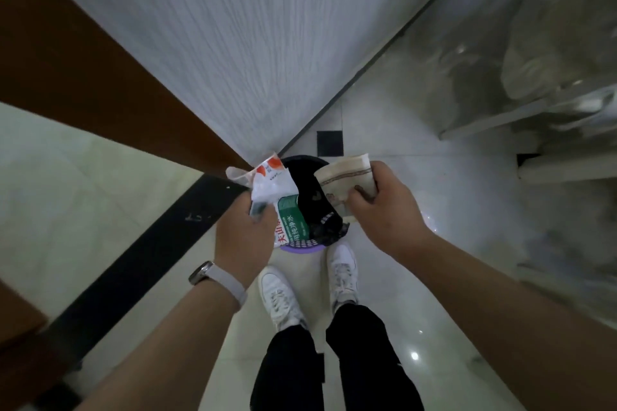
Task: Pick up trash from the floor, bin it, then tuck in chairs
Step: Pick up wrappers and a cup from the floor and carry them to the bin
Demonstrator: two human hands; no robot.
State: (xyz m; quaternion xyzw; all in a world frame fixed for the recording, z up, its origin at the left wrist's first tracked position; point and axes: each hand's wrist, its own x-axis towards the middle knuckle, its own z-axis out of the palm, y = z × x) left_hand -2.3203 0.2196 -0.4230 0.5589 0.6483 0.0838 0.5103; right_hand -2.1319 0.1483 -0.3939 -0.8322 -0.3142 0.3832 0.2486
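Note:
A purple bin (302, 247) with a black liner stands on the floor just in front of my white shoes. My left hand (245, 235) grips white plastic wrappers (272, 182) and a green-and-white bottle label (289, 218) over the bin's left side. My right hand (384, 207) holds a crushed beige paper cup (347, 175) with brown stripes above the bin's right rim. Both pieces of trash hang over the bin opening.
A white wood-grain panel (233, 43) rises behind the bin, with a brown edge (83, 77) to its left. A black strip (150, 243) runs along the floor at left. Shelving with plastic-wrapped goods (551, 77) stands at right. The pale tiled floor (434, 310) is glossy.

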